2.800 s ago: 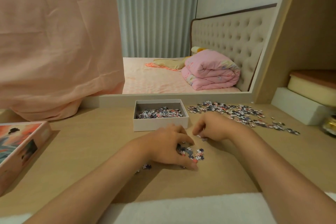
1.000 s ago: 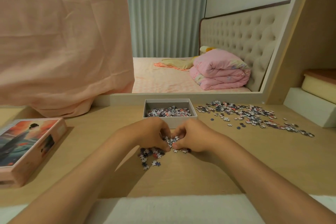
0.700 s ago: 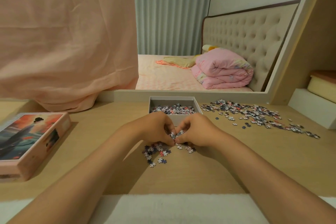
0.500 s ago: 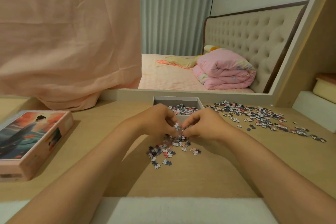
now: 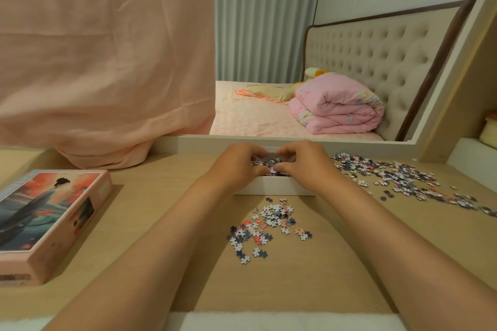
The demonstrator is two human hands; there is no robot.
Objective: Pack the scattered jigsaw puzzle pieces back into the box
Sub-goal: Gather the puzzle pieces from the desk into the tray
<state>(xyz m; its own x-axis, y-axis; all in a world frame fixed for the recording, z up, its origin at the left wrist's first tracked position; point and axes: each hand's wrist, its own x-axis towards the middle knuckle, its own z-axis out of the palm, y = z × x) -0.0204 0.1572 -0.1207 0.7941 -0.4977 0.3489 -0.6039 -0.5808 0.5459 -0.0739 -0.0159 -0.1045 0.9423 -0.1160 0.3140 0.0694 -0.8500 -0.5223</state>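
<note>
From the head camera, the left hand (image 5: 236, 164) and right hand (image 5: 304, 164) are held together over the white box (image 5: 274, 187), fingers curled inward; whether anything is gripped cannot be told; puzzle pieces (image 5: 269, 223) are scattered between the forearms; a larger spread (image 5: 398, 177) is seen beside the right hand.

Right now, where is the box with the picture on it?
In the head view, the picture box lies on the desk, far left, just below the pink cloth.

Bare on the left hand (image 5: 236, 165), bare on the right hand (image 5: 305, 166), bare up both forearms (image 5: 150, 236) to the frame edge (beyond that, no telling).
</note>
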